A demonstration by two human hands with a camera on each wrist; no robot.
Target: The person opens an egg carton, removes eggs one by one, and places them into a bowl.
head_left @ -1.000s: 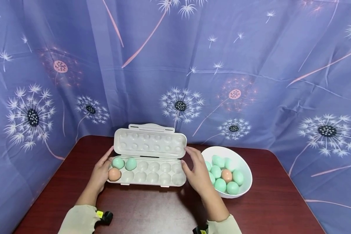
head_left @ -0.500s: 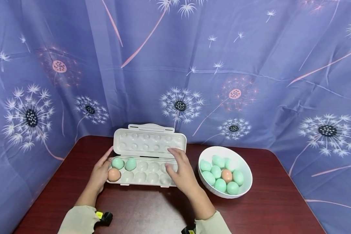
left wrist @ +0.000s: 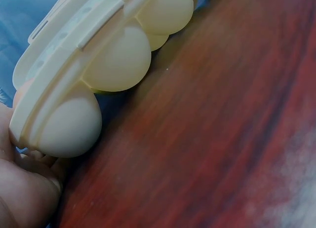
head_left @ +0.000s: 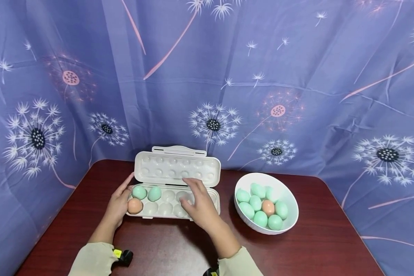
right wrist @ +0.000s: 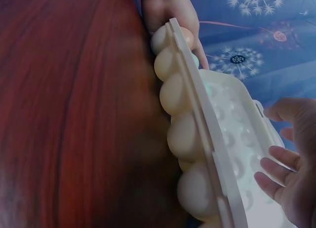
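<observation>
An egg carton [head_left: 165, 218] of white plastic lies with its lid [head_left: 177, 167] tipped back in the head view. Its left end holds two green eggs [head_left: 139, 192] and one brown egg [head_left: 135, 206]. My left hand [head_left: 117, 203] rests against that end, its forefinger straight; the left wrist view shows part of this hand [left wrist: 27, 188] right at the end cup. Over the carton's right half is my right hand [head_left: 201, 205], fingers spread and holding nothing; it hides several cups. Extended fingers [right wrist: 270, 186] show beside the lid in the right wrist view.
A white bowl [head_left: 294, 209] with several green eggs [head_left: 260, 219] and one brown egg [head_left: 268, 207] stands right of the carton on the dark red table [head_left: 317, 249]. A blue dandelion-print curtain [head_left: 179, 96] hangs behind and along both sides.
My right hand has moved left from the carton's right end to over its right half, uncovering the bowl's left side. The left hand and the carton have stayed in place.
</observation>
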